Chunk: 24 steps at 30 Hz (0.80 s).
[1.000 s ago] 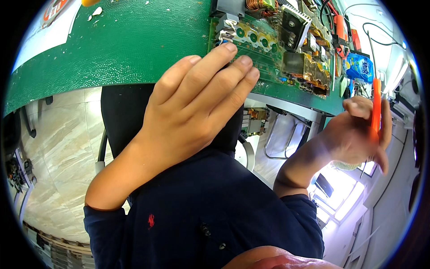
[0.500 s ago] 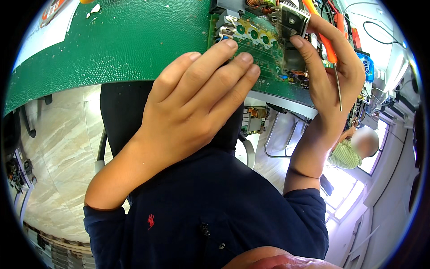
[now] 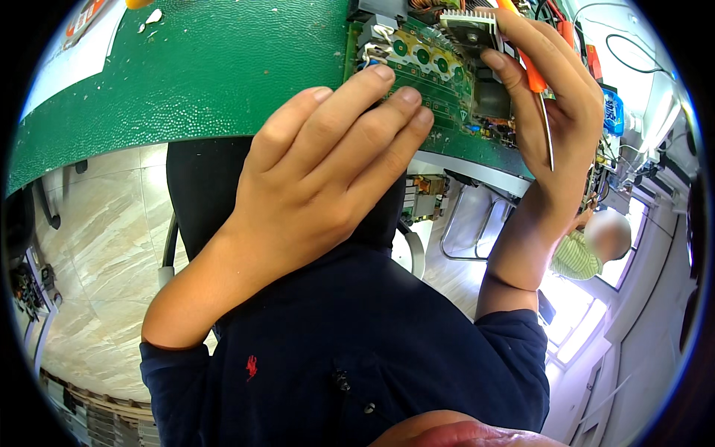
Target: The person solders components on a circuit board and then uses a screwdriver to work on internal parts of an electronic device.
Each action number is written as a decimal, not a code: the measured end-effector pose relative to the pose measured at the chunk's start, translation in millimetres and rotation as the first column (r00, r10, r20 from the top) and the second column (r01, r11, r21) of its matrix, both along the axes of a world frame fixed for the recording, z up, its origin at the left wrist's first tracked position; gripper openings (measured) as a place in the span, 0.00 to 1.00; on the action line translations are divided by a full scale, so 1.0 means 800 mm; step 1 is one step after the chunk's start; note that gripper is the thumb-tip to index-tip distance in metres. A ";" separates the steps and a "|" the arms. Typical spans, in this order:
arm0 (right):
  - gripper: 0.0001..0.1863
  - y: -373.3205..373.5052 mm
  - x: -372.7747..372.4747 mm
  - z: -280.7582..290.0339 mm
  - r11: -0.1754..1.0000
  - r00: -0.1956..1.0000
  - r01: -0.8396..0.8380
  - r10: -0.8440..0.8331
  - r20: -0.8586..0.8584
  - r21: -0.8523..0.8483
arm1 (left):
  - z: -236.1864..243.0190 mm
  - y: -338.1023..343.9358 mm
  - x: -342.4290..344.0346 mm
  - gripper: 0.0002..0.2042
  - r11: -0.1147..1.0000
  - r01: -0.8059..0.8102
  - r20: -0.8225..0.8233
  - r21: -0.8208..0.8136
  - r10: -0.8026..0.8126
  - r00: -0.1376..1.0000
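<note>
A green circuit board [image 3: 428,93] lies at the front edge of the table, bearing wires and several round green-centred pads. My left hand [image 3: 320,164] rests palm down with fingers stretched out, fingertips at the board's near left edge. Between the thumb and forefinger of my right hand [image 3: 558,104], a finned metal heatsink [image 3: 471,31] with a dark screwed-on part is pinched over the board's right side. The same hand also keeps a screwdriver [image 3: 535,80] with an orange handle, its thin shaft pointing back toward my wrist. My other right fingers are partly hidden.
The green tabletop [image 3: 216,74] spreads to the left, with a white paper [image 3: 63,63] and small white scraps on it. Copper coils [image 3: 432,6], cables and a blue packet [image 3: 612,112] crowd the right side. A person in a striped shirt [image 3: 577,255] sits farther right.
My right hand has shifted a little left and up, carrying the heatsink and screwdriver along, and the heatsink has turned. My left hand has stayed in place.
</note>
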State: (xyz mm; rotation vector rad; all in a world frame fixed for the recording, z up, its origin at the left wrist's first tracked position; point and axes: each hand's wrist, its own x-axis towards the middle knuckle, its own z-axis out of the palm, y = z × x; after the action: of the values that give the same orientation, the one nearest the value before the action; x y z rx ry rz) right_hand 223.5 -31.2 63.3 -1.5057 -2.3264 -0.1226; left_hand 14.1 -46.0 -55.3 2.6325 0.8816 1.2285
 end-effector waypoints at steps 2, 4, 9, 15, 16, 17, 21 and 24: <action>0.17 0.001 -0.001 -0.003 1.000 0.999 0.008 -0.009 -0.033 -0.008 | 0.000 0.000 0.000 0.23 1.000 0.000 -0.003 0.001 0.000 1.000; 0.16 0.000 -0.003 -0.005 0.999 0.998 0.033 -0.034 -0.045 -0.015 | 0.000 0.000 -0.001 0.23 1.000 0.001 -0.012 0.002 -0.001 1.000; 0.15 -0.003 -0.015 0.003 0.998 0.998 0.052 -0.053 -0.046 -0.022 | 0.004 0.001 -0.001 0.23 1.000 0.002 -0.032 0.008 -0.001 0.999; 0.14 -0.023 0.012 0.002 0.967 0.978 0.203 -0.195 -0.068 0.154 | 0.006 0.002 -0.001 0.25 1.000 0.010 -0.048 -0.004 -0.010 0.999; 0.20 -0.028 0.008 -0.009 0.948 0.962 0.193 -0.131 -0.240 0.253 | 0.005 0.002 -0.001 0.26 1.000 0.013 -0.051 -0.005 -0.013 0.999; 0.25 -0.033 0.007 -0.016 0.916 0.917 0.198 -0.046 -0.397 0.350 | 0.006 0.001 -0.001 0.26 1.000 0.014 -0.050 -0.015 -0.015 0.999; 0.40 -0.106 0.055 0.009 0.946 0.712 0.221 0.009 -0.702 0.237 | 0.005 0.001 -0.001 0.26 0.999 0.023 -0.046 -0.041 -0.025 0.999; 0.33 -0.130 0.048 0.010 0.977 0.630 0.152 0.020 -0.776 0.149 | 0.006 -0.001 -0.001 0.27 0.999 0.007 -0.066 -0.046 -0.010 0.998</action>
State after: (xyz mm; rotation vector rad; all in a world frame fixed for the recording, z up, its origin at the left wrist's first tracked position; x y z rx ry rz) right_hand 261.8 -135.4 71.2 -1.1961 -1.4971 0.2352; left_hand 13.1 -46.9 -50.3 2.6514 0.8966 1.1117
